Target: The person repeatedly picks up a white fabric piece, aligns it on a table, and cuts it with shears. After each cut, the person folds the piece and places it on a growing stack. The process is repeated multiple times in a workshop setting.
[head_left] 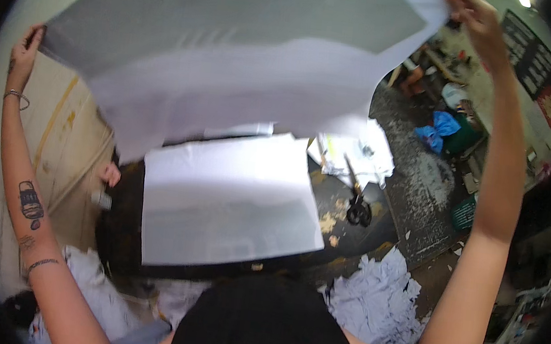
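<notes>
Both hands up high: left hand (25,55) and right hand (473,15) pinching big white sheet (233,55) corners. Better kept stretched flat above white stack (226,200) on table (349,232).

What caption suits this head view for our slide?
Left hand and right hand lift a large white sheet above a stack of sheets beside black scissors.

Held sheet (235,42): thin white fabric or paper-like cloth, matt, smooth, slightly translucent. Flat sheet (226,200) below: same matt white stuff. Worktable (349,235): dark, worn, patchy yellowish scuffs. Scissors (357,203): dark metal blades, black handles. Scrap heap (379,301): crumpled white offcuts, rough-edged. Wall panel (65,152): pale, matt, wood-like.
</notes>
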`<state>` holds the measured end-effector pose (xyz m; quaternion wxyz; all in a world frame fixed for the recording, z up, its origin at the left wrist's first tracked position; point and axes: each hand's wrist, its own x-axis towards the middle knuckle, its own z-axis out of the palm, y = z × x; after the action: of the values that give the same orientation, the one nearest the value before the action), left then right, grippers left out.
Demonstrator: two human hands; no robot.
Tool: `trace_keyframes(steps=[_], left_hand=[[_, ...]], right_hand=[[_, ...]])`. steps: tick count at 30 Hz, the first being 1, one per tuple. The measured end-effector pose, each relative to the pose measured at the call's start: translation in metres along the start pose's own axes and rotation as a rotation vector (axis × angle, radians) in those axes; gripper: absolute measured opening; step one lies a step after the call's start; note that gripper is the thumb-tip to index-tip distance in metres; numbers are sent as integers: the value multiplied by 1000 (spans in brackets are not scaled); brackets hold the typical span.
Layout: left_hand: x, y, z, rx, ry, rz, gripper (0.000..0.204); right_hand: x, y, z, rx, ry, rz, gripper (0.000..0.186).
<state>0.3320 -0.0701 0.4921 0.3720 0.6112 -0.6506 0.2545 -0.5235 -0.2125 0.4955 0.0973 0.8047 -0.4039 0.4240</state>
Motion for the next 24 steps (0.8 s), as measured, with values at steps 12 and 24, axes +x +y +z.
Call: trace_keyframes(steps=[12,24], left_hand=[[-455,-6,96,73,-227,-691,27],[-674,44,187,-450,-203,-1349,30]], right_hand=[[-372,-59,227,730,-58,778,19],[-550,-100,325,214,-368,1013,22]])
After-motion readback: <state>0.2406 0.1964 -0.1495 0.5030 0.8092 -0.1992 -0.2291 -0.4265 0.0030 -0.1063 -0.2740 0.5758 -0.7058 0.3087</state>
